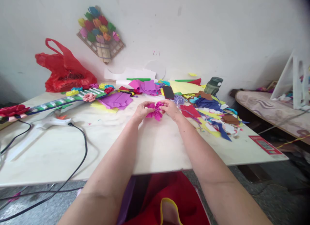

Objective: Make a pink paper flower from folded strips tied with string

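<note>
Between my two hands, a magenta paper flower (157,112) with pleated petals is held just above the white tabletop. My left hand (143,110) pinches its left petals between thumb and fingers. On the opposite side, my right hand (170,109) is closed on the right petals. Behind the hands lie a dark phone (168,92) and a bundle of lavender yarn (178,100). A red piece of paper (190,111) is right of my right hand, and purple paper sheets (117,100) are to the left.
A glue gun (52,122) with a black cord lies at left, below a decorated strip (65,100) with paper flowers. Paper scraps (215,112) heap up at right near a dark bottle (213,86). A red plastic bag (65,71) stands back left.
</note>
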A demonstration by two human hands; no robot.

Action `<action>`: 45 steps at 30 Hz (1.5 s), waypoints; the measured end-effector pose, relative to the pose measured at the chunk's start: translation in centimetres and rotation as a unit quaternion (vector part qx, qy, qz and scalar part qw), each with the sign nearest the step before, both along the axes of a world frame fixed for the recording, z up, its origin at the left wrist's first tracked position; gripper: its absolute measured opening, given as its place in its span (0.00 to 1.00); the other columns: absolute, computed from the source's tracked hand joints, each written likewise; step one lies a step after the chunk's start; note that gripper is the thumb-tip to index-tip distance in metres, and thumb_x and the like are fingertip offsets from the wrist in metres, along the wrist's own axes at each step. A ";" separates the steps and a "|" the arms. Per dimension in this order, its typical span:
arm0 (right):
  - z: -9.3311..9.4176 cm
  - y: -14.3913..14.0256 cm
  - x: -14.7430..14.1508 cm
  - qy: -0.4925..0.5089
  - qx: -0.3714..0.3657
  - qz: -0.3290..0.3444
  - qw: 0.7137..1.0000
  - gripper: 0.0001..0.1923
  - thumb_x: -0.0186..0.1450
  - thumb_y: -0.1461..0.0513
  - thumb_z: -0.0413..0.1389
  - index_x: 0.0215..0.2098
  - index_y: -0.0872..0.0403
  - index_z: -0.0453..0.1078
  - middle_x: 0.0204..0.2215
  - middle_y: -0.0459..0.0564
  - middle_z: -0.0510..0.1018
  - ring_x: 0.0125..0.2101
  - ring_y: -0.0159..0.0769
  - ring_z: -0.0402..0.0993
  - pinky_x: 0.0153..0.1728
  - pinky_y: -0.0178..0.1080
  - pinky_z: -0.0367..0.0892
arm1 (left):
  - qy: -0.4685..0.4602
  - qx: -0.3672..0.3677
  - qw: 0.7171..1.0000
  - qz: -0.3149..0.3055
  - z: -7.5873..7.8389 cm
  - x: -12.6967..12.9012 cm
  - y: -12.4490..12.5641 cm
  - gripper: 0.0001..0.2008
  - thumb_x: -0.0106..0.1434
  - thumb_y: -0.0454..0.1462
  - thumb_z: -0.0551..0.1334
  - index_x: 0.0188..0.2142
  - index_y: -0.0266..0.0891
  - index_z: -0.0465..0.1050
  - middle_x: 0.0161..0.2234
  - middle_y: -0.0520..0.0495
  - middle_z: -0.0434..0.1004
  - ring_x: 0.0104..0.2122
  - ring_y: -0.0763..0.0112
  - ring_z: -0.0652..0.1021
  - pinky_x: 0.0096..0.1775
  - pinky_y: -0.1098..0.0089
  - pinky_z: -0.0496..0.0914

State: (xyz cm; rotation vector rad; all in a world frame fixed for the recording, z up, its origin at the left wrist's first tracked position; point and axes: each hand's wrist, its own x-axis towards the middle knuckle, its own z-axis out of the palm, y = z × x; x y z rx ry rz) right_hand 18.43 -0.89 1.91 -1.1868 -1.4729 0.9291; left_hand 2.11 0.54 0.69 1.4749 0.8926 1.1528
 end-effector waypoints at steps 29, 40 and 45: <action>-1.2 0.8 0.1 -0.031 0.046 -0.037 0.998 0.19 0.50 0.67 0.54 0.42 0.57 0.68 0.23 0.44 0.73 0.18 0.26 0.68 0.22 0.33 0.67 | 0.116 0.120 0.986 -0.008 -0.8 0.0 0.2 0.32 0.46 0.38 0.65 0.53 0.34 0.65 0.22 0.55 0.68 0.23 0.76 0.68 0.30 0.73 0.66; -0.7 0.5 0.1 0.019 0.020 -0.007 1.000 0.17 0.54 0.59 0.56 0.41 0.56 0.68 0.21 0.43 0.71 0.16 0.26 0.66 0.18 0.32 0.65 | 0.043 0.052 0.995 -0.067 -0.9 0.2 0.2 0.33 0.43 0.37 0.67 0.51 0.34 0.67 0.30 0.49 0.73 0.30 0.72 0.73 0.35 0.70 0.67; -0.4 0.4 0.2 0.022 0.018 -0.049 0.998 0.14 0.55 0.55 0.54 0.35 0.55 0.69 0.24 0.44 0.72 0.18 0.26 0.66 0.17 0.30 0.62 | 0.070 0.060 0.995 -0.029 -0.8 0.1 0.2 0.32 0.43 0.35 0.67 0.50 0.34 0.67 0.26 0.53 0.71 0.24 0.75 0.69 0.30 0.73 0.65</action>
